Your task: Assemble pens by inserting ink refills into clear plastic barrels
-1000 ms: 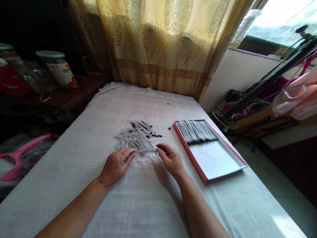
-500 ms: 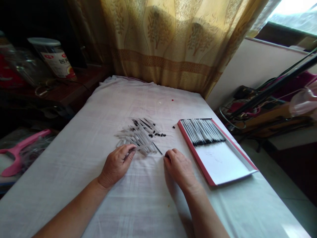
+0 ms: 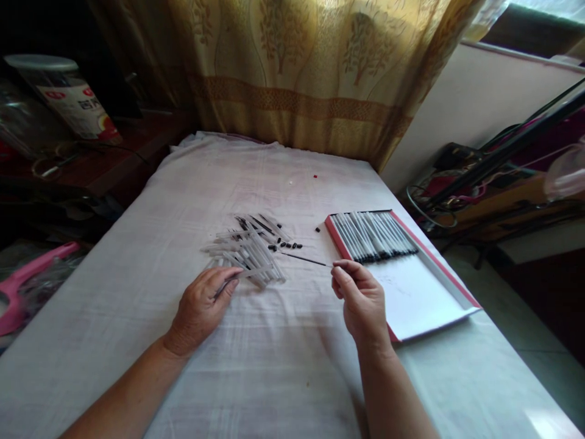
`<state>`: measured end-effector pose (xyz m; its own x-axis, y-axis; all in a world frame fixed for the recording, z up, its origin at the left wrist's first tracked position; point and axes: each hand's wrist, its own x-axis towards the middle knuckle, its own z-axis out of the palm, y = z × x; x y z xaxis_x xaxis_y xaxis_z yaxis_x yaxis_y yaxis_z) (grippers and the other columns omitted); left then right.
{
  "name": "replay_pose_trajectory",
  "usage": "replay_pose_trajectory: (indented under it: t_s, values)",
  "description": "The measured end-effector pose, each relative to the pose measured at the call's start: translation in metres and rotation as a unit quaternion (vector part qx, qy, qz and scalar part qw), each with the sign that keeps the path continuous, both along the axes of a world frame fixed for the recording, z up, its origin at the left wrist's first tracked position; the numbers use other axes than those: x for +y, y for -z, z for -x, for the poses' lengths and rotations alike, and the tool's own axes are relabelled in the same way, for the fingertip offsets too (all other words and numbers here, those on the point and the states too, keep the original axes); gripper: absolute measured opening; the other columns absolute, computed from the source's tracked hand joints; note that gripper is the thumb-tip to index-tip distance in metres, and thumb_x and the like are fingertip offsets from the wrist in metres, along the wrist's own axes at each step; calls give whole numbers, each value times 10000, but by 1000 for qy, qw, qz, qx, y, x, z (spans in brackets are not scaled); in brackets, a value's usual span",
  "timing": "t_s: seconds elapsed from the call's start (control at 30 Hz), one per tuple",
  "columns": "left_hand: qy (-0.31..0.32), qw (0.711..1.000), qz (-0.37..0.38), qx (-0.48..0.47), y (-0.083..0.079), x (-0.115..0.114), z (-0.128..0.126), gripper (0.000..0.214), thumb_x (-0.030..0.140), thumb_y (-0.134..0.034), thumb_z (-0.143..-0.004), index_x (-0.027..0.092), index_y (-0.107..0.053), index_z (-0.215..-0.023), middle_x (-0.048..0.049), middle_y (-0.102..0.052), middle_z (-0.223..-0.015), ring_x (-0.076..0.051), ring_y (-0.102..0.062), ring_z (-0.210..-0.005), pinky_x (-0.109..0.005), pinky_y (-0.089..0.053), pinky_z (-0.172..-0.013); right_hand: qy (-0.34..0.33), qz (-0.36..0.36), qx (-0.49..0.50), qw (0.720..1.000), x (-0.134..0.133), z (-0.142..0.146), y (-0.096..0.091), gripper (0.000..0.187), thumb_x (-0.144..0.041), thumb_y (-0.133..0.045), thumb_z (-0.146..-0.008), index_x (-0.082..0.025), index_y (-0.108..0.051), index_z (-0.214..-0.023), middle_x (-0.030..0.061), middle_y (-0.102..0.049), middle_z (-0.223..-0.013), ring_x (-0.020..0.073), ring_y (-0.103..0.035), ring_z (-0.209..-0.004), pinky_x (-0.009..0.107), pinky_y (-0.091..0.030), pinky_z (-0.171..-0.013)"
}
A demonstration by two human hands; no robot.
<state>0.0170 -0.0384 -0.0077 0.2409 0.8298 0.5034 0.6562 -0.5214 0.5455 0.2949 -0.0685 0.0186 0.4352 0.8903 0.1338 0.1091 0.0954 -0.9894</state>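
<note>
Between finger and thumb of my left hand (image 3: 204, 305) is a clear pen barrel (image 3: 252, 272), its far end over the pile. My right hand (image 3: 362, 299) pinches one end of a thin dark pen refill (image 3: 304, 259), which points left toward several small black caps (image 3: 289, 245). A heap of translucent pen barrels (image 3: 256, 253) with some dark refills among them lies just beyond my left hand. Right of my right hand is a shallow box with a red edge (image 3: 336, 238). Pens with black ends (image 3: 377, 236) lie side by side in its far part.
A white cloth (image 3: 256, 378) covers the table. One black cap (image 3: 317, 229) lies apart near the box, and a tiny red piece (image 3: 315, 176) is farther back. At left are a pink-handled item (image 3: 39, 268) and a lidded jar (image 3: 75, 100); a curtain (image 3: 292, 79) hangs behind.
My right hand has lifted off the cloth and moved right with the refill in its pinch. My left hand still holds the barrel. The view has shifted slightly.
</note>
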Motion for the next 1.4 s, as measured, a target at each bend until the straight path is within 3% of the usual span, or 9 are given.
replay_pose_trajectory:
  t_s: [0.1, 0.37, 0.77, 1.03, 1.13, 1.27, 1.33, 1.4]
  values:
    - [4, 1000, -13, -3, -1, 0, 0, 250, 329, -519, -949, 219, -700, -1082, -52, -744, -995, -197, -691, -925, -319, -553, -881, -12, -5, 25, 1000, -1, 0, -2, 228, -409, -684, -824, -190, -696, -888, 7, -640, -702, 108, -516, -532, 228, -394, -458]
    - [8, 999, -45, 7, -2, -1, 1, 226, 300, -525, -955, 204, -692, -1073, -51, -746, -972, -184, -698, -898, -301, -565, -845, -31, 7, -56, 998, -5, -2, -11, 201, -388, -651, -834, -190, -680, -835, 1, -615, -654, 123, -541, -561, 243, -440, -510]
    - [27, 995, -95, 17, -4, 0, 0, 183, 229, -557, -946, 192, -661, -1093, -47, -727, -955, -173, -686, -877, -286, -557, -825, -32, 15, -64, 997, -3, -5, -8, 192, -379, -650, -837, -190, -682, -840, 4, -619, -659, 125, -544, -576, 246, -451, -528]
    - [107, 985, -111, 76, -13, -10, -9, 206, 179, -565, -945, 214, -652, -1129, -45, -726, -982, -180, -661, -911, -331, -516, -850, -161, 32, -85, 983, -4, 8, -6, 147, -324, -667, -809, -187, -719, -795, 22, -674, -681, 128, -563, -573, 243, -476, -536]
    - [116, 985, -100, 78, -12, -14, -14, 205, 209, -546, -961, 203, -644, -1140, -45, -734, -956, -176, -670, -880, -325, -510, -835, -208, 21, -105, 972, -6, 27, -1, 191, -315, -598, -868, -186, -738, -890, 35, -704, -727, 134, -602, -595, 252, -510, -578]
    - [101, 989, -85, 72, -9, -14, -15, 197, 233, -518, -976, 185, -636, -1126, -53, -738, -939, -180, -684, -846, -318, -518, -806, -235, 6, -103, 967, -12, 53, 7, 361, -336, -438, -967, -179, -660, -1205, 52, -720, -858, 129, -644, -638, 257, -542, -632]
    - [88, 991, -80, 65, -8, -13, -13, 198, 247, -501, -983, 182, -630, -1117, -60, -739, -945, -187, -690, -852, -320, -524, -801, -253, 9, -99, 962, -10, 58, 10, 417, -338, -414, -979, -188, -567, -1337, 51, -724, -913, 123, -643, -624, 249, -537, -599]
    - [76, 993, -74, 44, -6, -12, -12, 203, 260, -483, -991, 186, -619, -1122, -60, -741, -943, -190, -694, -855, -317, -530, -798, -248, 4, -135, 959, 0, 54, 12, 415, -337, -446, -965, -201, -568, -1337, 53, -729, -943, 135, -656, -659, 254, -537, -610]
